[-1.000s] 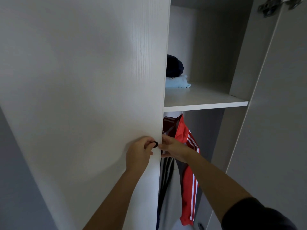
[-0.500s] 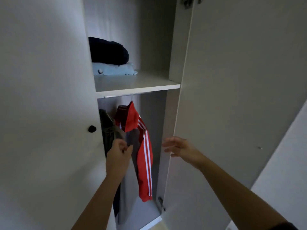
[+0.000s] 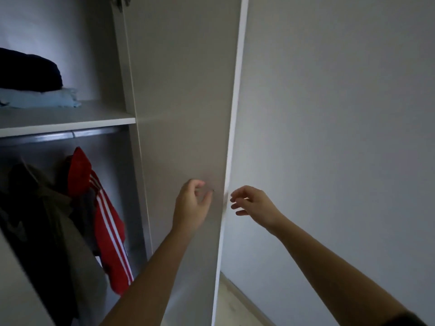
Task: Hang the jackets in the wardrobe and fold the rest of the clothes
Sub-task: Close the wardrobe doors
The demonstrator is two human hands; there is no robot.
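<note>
At the open wardrobe door (image 3: 188, 114), both hands empty: left hand (image 3: 191, 205) loosely curled against the inner face, right hand (image 3: 253, 204) with fingers spread just past its edge. Left of them, red striped jacket (image 3: 106, 227) and dark jackets (image 3: 40, 222) hang from the rail (image 3: 58, 136); folded clothes (image 3: 35, 90) sit on the shelf (image 3: 70, 123) above.

White wardrobe shelf (image 3: 70, 124), light blue folded garment (image 3: 40, 100) on it, dark bundle (image 3: 28, 71) stacked on top
</note>
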